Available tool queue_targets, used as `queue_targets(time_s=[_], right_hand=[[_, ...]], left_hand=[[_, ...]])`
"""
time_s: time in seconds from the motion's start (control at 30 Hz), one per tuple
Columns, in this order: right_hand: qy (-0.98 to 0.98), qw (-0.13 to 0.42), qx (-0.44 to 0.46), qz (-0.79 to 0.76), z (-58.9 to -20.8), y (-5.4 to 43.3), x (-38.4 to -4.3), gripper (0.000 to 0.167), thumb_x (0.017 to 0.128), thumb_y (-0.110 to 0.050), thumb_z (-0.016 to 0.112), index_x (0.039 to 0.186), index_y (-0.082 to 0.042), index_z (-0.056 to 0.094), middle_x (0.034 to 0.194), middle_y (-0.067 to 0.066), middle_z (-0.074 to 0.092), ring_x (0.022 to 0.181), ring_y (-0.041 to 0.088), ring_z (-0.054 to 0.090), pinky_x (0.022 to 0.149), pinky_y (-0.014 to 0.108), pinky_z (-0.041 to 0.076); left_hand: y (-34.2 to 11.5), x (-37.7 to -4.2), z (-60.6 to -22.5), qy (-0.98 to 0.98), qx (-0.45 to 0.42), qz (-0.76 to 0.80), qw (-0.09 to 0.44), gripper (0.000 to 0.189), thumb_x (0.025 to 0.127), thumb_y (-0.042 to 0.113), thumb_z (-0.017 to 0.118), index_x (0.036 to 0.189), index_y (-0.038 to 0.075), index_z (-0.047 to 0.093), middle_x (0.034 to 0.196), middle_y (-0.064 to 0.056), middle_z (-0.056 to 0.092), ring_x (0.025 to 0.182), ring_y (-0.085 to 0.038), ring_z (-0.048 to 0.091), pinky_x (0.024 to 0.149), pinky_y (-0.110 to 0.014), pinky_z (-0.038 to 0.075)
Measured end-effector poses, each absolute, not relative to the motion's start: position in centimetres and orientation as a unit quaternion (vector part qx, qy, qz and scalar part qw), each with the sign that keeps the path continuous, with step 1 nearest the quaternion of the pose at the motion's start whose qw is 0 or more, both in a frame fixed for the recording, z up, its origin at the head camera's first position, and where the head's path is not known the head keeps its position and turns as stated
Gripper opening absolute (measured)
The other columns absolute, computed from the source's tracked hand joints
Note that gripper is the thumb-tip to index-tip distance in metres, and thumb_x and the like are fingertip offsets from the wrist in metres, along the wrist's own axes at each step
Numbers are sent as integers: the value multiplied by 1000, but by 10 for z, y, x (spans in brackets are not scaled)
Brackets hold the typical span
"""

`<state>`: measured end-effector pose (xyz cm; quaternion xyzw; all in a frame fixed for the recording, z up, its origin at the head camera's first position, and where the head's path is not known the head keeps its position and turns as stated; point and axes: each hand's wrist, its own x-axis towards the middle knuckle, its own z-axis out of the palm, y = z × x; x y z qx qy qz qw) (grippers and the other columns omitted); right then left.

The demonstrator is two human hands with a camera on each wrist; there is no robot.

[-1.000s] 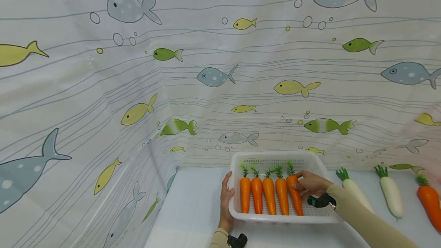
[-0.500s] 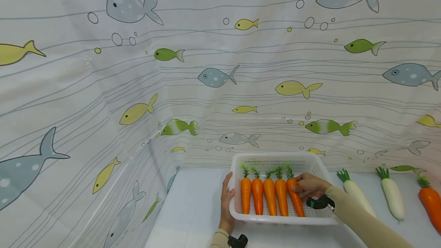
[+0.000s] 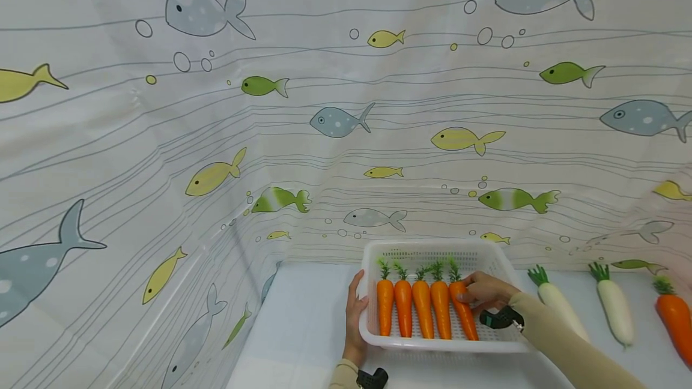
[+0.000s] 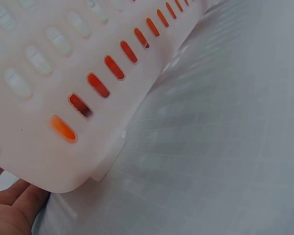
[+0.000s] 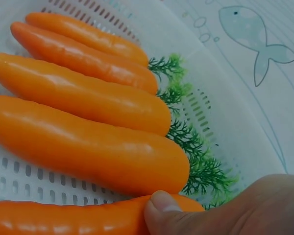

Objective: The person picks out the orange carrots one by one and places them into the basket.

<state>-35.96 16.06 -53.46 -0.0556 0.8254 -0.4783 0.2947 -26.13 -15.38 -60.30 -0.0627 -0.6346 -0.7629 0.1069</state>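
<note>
A white plastic basket point(image 3: 432, 347) with slotted walls holds several orange carrots with leafy green tops, lying in a row side by side. My right hand point(image 3: 489, 290) reaches in over the right side and pinches the upper end of the rightmost carrot point(image 3: 465, 314), which lies slightly tilted. In the right wrist view the thumb presses on that carrot point(image 5: 78, 218); the other fingers are hidden. My left hand point(image 3: 354, 323) holds the basket at its left side, thumb at the rim. In the left wrist view its fingers pass partly behind the basket point(image 4: 63, 166).
Two white radishes point(image 3: 562, 305) point(image 3: 614, 308) lie on the table point(image 3: 292, 317) to the right of the basket. Another, thicker carrot point(image 3: 674, 320) lies at the far right. A fish-patterned curtain point(image 3: 405, 137) stands behind and to the left.
The rightmost carrot's leafy top has shifted slightly left and the carrot leans a bit more. My right hand keeps its hold on it; the left hand stays at the basket.
</note>
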Motion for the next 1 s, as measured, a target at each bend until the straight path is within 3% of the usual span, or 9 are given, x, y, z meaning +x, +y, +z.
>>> queue_targets(time_s=[0.57, 1.0], right_hand=[[832, 288, -53, -470, -531, 162, -357, 38, 97, -12, 71, 124, 14, 66, 113, 16, 73, 98, 23, 73, 86, 51, 65], [844, 270, -51, -460, -528, 160, -355, 48, 96, -21, 73, 126, 16, 64, 117, 19, 72, 102, 25, 70, 95, 53, 62]], left_hand=[[-153, -262, -605, -630, -67, -766, 108, 63, 103, 29, 32, 166, 33, 30, 173, -8, 29, 154, -39, 35, 127, -58, 28], [-153, -261, -604, -639, -60, -759, 111, 63, 103, 29, 31, 166, 34, 30, 173, -7, 29, 154, -39, 37, 126, -60, 29]])
